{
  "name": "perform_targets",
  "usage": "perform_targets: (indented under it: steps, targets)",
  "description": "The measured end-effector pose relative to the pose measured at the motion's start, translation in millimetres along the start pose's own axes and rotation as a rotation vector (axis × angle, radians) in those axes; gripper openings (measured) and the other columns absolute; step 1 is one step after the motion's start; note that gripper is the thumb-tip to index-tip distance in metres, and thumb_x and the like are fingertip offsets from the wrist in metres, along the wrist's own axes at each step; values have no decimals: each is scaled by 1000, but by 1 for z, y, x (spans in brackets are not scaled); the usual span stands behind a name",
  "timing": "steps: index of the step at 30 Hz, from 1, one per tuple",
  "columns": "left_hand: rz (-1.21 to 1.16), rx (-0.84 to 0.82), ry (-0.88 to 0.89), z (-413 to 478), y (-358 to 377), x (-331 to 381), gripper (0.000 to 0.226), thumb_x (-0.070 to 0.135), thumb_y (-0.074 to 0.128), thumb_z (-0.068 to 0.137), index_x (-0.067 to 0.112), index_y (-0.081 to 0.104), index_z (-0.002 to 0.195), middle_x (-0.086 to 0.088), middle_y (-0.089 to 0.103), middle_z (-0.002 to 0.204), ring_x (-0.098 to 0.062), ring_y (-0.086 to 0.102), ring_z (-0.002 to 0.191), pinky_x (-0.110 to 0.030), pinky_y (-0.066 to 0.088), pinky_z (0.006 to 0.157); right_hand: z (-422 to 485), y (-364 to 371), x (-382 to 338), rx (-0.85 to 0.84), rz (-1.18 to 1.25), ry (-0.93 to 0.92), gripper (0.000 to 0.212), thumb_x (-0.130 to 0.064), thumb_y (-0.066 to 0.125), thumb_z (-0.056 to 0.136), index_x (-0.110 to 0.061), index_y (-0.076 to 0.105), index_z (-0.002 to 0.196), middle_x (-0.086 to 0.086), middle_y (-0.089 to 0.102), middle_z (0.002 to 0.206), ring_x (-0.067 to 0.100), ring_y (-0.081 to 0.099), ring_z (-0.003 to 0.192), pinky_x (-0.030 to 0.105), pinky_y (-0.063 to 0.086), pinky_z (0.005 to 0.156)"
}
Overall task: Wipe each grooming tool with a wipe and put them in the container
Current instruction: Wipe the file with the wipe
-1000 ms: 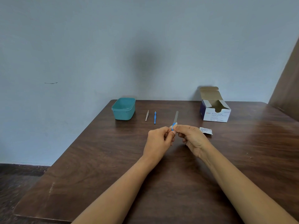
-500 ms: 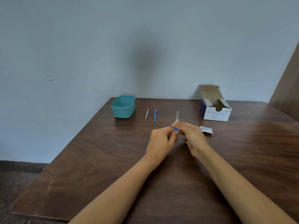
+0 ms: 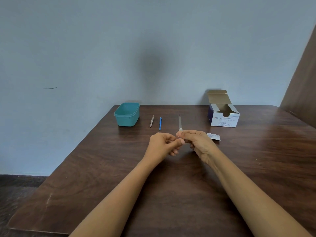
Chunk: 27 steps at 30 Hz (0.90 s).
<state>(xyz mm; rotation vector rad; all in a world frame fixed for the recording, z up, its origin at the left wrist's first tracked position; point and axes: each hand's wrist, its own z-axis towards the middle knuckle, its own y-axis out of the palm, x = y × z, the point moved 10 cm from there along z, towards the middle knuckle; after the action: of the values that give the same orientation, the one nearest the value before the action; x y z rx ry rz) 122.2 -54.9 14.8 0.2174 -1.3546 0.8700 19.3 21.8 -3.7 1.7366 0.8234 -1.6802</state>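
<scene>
A nail file with a grey metal blade points away from me above the table's middle. My left hand pinches its handle end, which is hidden under the fingers. My right hand presses a small white wipe around the base of the blade. A teal container stands open at the back left. Metal tweezers and a blue-handled tool lie side by side to the right of the container, apart from both hands.
An open white and purple box of alcohol swabs stands at the back right. A torn wipe sachet lies just right of my right hand. The brown wooden table ends against a blue-grey wall, with a dark panel on the far right.
The file's blue handle, visible between my fingers before, is now covered. The white wipe now shows at the blade's base. Both hands stay close together in the same spot.
</scene>
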Motion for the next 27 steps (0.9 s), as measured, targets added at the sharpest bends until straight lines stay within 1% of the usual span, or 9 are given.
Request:
perform_targets:
  steps: [2, 4, 6, 8, 11, 15, 18, 23, 27]
  targets:
    - [-63, 85, -39, 4, -20, -5, 24, 28, 72, 82, 6, 72, 92, -8, 73, 77, -9, 66, 63, -19, 55, 60, -4, 4, -5, -47, -50, -6, 5, -19, 71, 82, -18, 76, 81, -4, 71, 76, 1, 55, 69, 21, 31, 65]
    - [-236, 139, -75, 6, -34, -9, 22, 29, 70, 83, 12, 72, 97, -6, 74, 88, -12, 68, 76, -19, 57, 68, -8, 9, -8, -84, -84, -10, 5, -14, 71, 82, -17, 74, 84, -4, 71, 79, -5, 59, 63, 15, 34, 62]
    - [-342, 91, -103, 9, -33, -11, 24, 31, 66, 85, 17, 71, 104, -1, 74, 100, -11, 69, 93, -20, 56, 79, -10, 14, -9, -118, -123, -10, 5, -13, 71, 82, -17, 74, 84, -5, 72, 83, -5, 59, 66, 13, 35, 61]
    - [-364, -2, -116, 10, -25, -13, 28, 34, 63, 85, 19, 70, 109, 2, 72, 109, -14, 65, 108, -26, 53, 91, -13, 18, -9, -148, -155, -4, 3, -18, 73, 80, -19, 75, 82, -6, 73, 80, -2, 57, 69, 17, 34, 63]
    - [-399, -120, -113, 9, -12, -12, 35, 38, 62, 82, 18, 71, 109, 1, 70, 116, -20, 60, 117, -39, 44, 104, -14, 20, -9, -174, -177, -3, 4, -24, 75, 77, -20, 76, 75, -7, 72, 71, 2, 55, 68, 22, 34, 65]
    - [-475, -131, -114, 9, -11, -11, 30, 33, 64, 78, 16, 73, 101, -3, 70, 117, -27, 58, 119, -48, 39, 110, -15, 19, -9, -171, -175, 4, 6, -27, 77, 75, -22, 77, 73, -6, 72, 75, 6, 55, 74, 28, 34, 73]
    - [-523, -130, -117, 10, -12, -13, 28, 30, 65, 76, 14, 73, 97, -3, 71, 114, -24, 60, 114, -49, 37, 111, -15, 21, -9, -169, -175, 9, 5, -26, 75, 77, -22, 77, 74, -4, 73, 79, 9, 54, 78, 31, 34, 75]
    - [-539, -102, -130, 11, -14, -15, 28, 30, 64, 77, 11, 72, 96, -2, 73, 105, -18, 61, 103, -50, 36, 111, -17, 30, -6, -248, -161, 49, 12, -22, 68, 84, -19, 77, 78, -3, 74, 84, 10, 53, 81, 25, 35, 70]
    - [-578, -80, -131, 10, -16, -14, 24, 30, 65, 75, 13, 73, 90, 1, 73, 99, -16, 61, 102, -49, 35, 110, -19, 32, -4, -274, -144, 81, 7, -17, 69, 83, -15, 76, 82, -4, 70, 77, 5, 50, 71, 21, 34, 64]
